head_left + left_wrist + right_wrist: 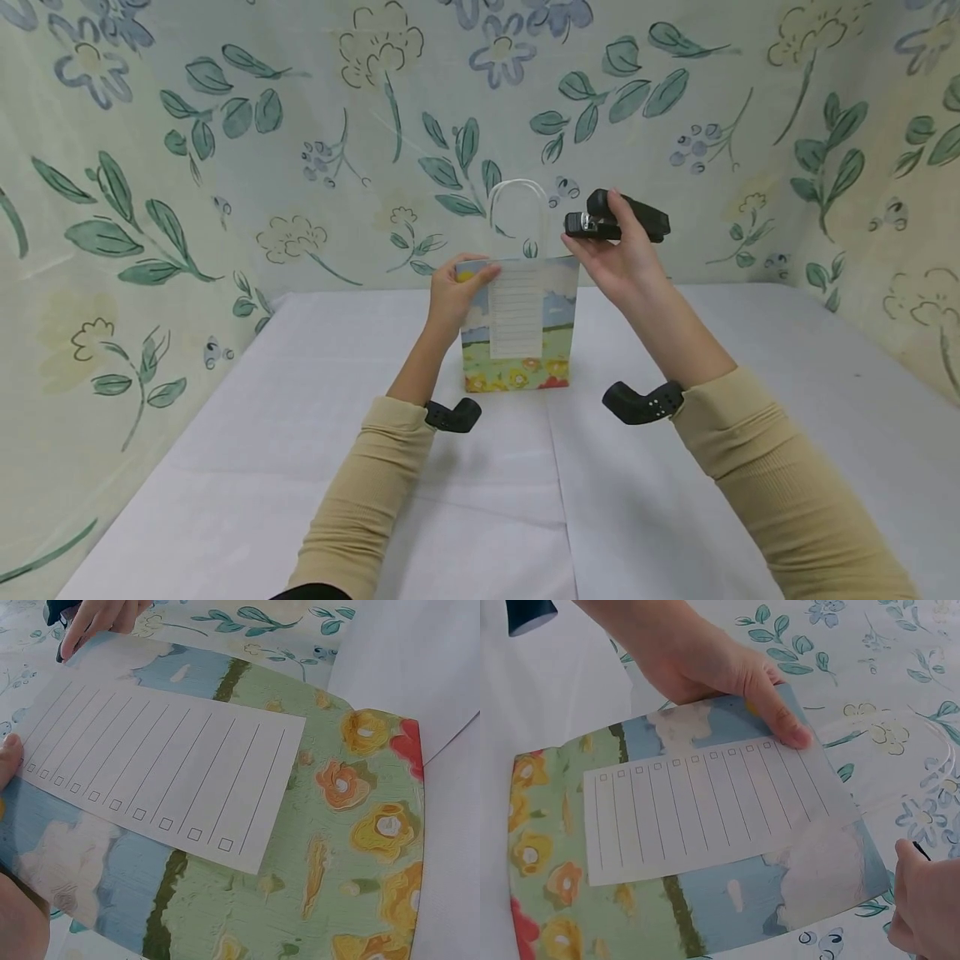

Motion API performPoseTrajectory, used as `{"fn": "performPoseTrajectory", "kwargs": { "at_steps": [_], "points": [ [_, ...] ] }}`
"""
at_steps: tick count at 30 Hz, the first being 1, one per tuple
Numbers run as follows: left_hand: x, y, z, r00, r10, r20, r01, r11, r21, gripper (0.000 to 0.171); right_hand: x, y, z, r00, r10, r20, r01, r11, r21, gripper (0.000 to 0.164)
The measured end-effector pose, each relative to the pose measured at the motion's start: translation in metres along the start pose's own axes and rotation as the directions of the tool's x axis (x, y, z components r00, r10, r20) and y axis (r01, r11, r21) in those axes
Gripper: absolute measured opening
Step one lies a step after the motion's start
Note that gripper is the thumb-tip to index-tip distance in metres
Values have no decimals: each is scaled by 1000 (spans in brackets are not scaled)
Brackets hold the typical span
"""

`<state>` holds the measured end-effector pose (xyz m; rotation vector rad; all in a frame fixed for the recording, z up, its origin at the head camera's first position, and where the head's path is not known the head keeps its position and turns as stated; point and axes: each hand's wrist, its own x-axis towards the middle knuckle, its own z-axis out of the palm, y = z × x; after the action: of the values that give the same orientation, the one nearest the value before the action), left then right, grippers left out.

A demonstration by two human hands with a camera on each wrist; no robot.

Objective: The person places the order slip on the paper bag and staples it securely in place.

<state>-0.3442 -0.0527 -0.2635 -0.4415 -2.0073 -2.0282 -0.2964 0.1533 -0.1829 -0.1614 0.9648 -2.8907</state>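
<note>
A paper gift bag (480, 371) painted with flowers, a field and a cloudy sky stands upright on the table. Against its front lies a white checklist sheet (516, 312), its lines and small boxes clear in the left wrist view. My left hand (448, 293) pinches the bag's top left edge, thumb in front and touching the sheet near its upper edge. Raised to the right of the bag, my right hand (624, 260) grips a black stapler (643, 218), its nose pointing left toward the bag's top. In the right wrist view the stapler is mostly out of frame.
A white looped handle (517, 182) rises from the bag's top. The white cloth-covered table (300, 375) spreads around it, with a floral curtain (300, 183) behind and at both sides. Black cameras (453, 414) are strapped to both wrists.
</note>
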Motion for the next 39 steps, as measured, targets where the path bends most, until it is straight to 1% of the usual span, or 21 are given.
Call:
{"fn": "performPoseTrajectory", "kwargs": {
  "at_steps": [5, 9, 13, 16, 21, 25, 27, 30, 35, 39],
  "points": [
    [0, 0, 0, 1000, -13, -4, 13, 1000, -3, 30, 10, 2, 2, 1000, 12, 17, -10, 995, -103, 60],
    [1, 0, 0, 1000, -10, 2, 10, 1000, -9, 30, 16, 3, 3, 1000, -1, 28, 6, 988, -153, 61],
    [1, -1, 0, 1000, -11, 4, 11, 1000, -11, 30, 19, 4, 5, 998, -50, 40, 58, 972, -227, 59],
    [1, -1, 1, 1000, -13, 7, 13, 1000, -7, 30, 22, 4, 6, 995, -95, 35, 101, 948, -301, 61],
    [1, 0, 0, 1000, -2, 13, 3, 1000, -6, 29, 27, 4, 13, 990, -143, 14, 134, 888, -440, 68],
    [1, 1, 0, 1000, -1, 8, 1, 1000, -1, 29, 31, 4, 17, 987, -159, -5, 133, 841, -524, 70],
    [1, 2, 0, 1000, -3, 9, 3, 1000, -1, 29, 34, 4, 19, 985, -170, -21, 130, 824, -552, 73],
    [1, 2, -1, 1000, -5, 13, 5, 1000, -5, 29, 38, 6, 20, 983, -182, -40, 120, 785, -608, 78],
    [0, 1, -1, 1000, -6, 8, 6, 1000, -5, 29, 40, 8, 23, 986, -161, -45, 88, 727, -681, 84],
    [0, 1, -1, 1000, 14, 2, -14, 1000, -8, 28, 41, 9, 23, 990, -142, -10, 87, 663, -744, 79]
  ]
}}
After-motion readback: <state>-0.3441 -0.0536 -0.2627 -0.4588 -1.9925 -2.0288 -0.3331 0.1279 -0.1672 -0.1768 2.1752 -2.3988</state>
